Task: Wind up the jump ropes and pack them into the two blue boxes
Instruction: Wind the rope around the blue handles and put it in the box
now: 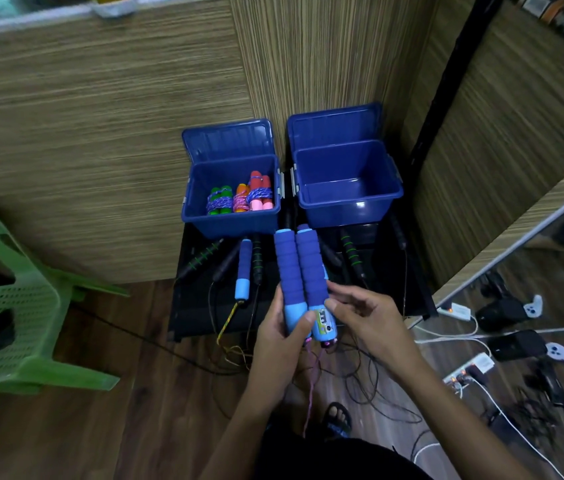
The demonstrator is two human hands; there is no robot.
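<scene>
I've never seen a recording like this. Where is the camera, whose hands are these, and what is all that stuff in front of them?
There is no machine here. A person wears one wide camera on the head, looking down at their own two hands. The left hand grips two blue foam jump rope handles side by side, and the right hand touches them with its fingertips. The rope's cord hangs loose toward the floor, not yet wound. Ahead, on a low black table, stand two open blue boxes. The left box already holds three wound bundles with green, orange and pink handles. The right box looks empty. More unwound ropes lie on the table in front of the boxes.
</scene>
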